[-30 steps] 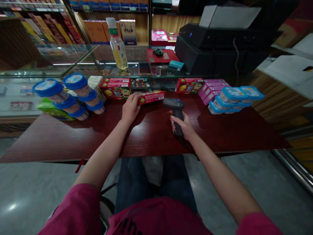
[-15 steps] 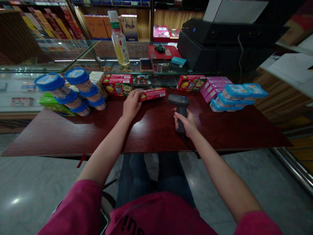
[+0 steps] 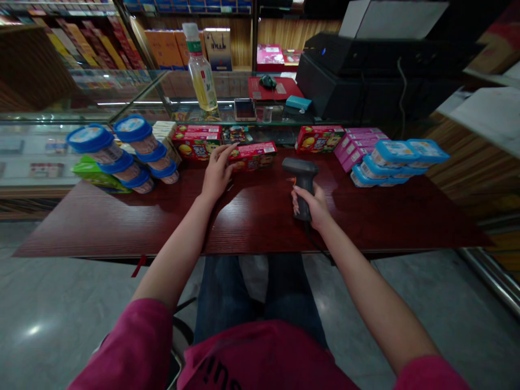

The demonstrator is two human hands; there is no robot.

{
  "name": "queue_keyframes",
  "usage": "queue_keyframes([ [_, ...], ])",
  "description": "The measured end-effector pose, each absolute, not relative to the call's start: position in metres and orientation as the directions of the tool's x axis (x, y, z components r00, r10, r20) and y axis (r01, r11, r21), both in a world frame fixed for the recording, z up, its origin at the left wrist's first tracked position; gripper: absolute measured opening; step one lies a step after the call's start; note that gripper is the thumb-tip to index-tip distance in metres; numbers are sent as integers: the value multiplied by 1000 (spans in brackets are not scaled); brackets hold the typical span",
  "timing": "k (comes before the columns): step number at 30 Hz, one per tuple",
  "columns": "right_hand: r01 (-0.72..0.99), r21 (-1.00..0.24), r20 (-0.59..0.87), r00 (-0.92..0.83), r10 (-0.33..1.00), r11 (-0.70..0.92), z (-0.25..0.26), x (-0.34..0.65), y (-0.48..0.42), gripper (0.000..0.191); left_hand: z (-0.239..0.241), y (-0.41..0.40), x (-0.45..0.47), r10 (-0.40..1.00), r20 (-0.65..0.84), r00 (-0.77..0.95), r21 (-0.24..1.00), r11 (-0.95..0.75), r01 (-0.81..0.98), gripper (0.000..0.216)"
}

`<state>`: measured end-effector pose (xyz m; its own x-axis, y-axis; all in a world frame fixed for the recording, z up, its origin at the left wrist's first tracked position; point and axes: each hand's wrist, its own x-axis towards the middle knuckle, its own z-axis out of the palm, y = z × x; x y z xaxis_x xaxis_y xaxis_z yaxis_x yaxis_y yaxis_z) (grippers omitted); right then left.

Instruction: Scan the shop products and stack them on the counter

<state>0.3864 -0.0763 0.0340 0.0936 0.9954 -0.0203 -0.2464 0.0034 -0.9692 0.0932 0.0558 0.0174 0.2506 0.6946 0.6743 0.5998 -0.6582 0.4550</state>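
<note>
My left hand [image 3: 218, 172] is at the left end of a small red snack box [image 3: 257, 157], fingers curled over that end. The box's printed front faces me, and its left end is partly hidden by my fingers. A dark grey handheld barcode scanner [image 3: 304, 187] is upright in my right hand [image 3: 313, 206], its head pointing left and its cable running down off the front edge. Just behind my left hand are stacked red boxes [image 3: 197, 143] of the same look. Another red stack [image 3: 319, 139] is behind the scanner.
Blue-lidded tubs [image 3: 132, 129] stand in stacks on the left by a green packet [image 3: 97, 174]. Purple boxes [image 3: 359, 145] and blue-lidded containers [image 3: 396, 153] are on the right. Behind the wooden table [image 3: 260, 227], a glass counter holds a drink bottle [image 3: 202, 76] and a phone [image 3: 245, 110].
The red box has tipped so more of its front face shows. My left fingers have shifted at its left end. The scanner stays in nearly the same place.
</note>
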Motion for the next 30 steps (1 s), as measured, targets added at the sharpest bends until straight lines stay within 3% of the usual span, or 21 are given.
queue_keyframes([
  [6,-264,-964,-14,91,996,10,35,390,-76,49,20,52,43,726,634,268,448,-627,637,43],
  [11,-283,-959,-33,65,997,-13,39,386,-76,46,36,30,38,756,615,225,391,-540,745,56],
  [17,-318,-947,-33,-32,999,-41,41,374,-59,45,48,12,97,749,595,292,284,-536,795,69],
  [22,-376,-925,-28,-86,996,-59,38,355,-28,45,39,21,110,768,563,305,282,-525,803,58],
  [30,-378,-923,-33,-121,992,-77,37,345,-10,43,31,35,70,798,592,112,371,-394,841,57],
])
